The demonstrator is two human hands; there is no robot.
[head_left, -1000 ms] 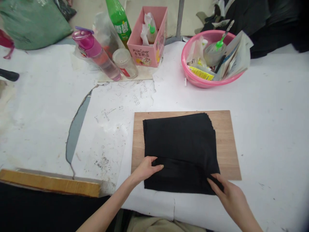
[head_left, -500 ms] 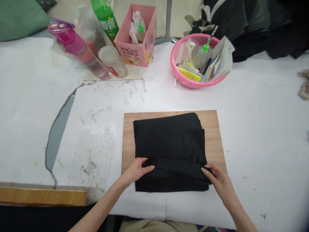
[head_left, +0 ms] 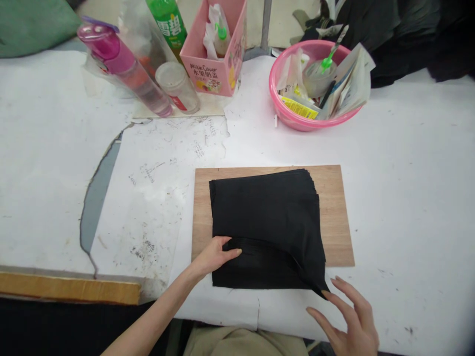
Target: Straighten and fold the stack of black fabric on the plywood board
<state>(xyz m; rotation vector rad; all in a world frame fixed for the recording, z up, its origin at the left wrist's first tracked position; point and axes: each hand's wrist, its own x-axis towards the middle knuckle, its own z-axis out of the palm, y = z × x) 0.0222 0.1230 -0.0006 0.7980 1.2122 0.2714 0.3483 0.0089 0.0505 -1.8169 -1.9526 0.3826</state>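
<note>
A stack of black fabric pieces [head_left: 265, 207] lies on a wooden board [head_left: 337, 222] in front of me. My left hand [head_left: 214, 254] pinches the folded edge of the top piece at its left side, thumb above. Toward the right, that fold lifts and opens, and its near right corner hangs past the board's front edge. Beside this corner is my right hand [head_left: 351, 316], its thumb and fingers spread apart. One fingertip is at or touching the corner; nothing is gripped.
Behind the board stands a pink basin [head_left: 309, 126] of small items. Further left are a pink box [head_left: 208, 76], a clear jar [head_left: 178, 89], a purple-capped bottle [head_left: 126, 69] and a green bottle [head_left: 168, 24]. Dark cloth [head_left: 419, 39] is heaped at the back right.
My right hand has let go of the folded edge and moved toward me and to the right, fingers spreading. The fold's right end has fallen loose. My left hand keeps its pinch.
</note>
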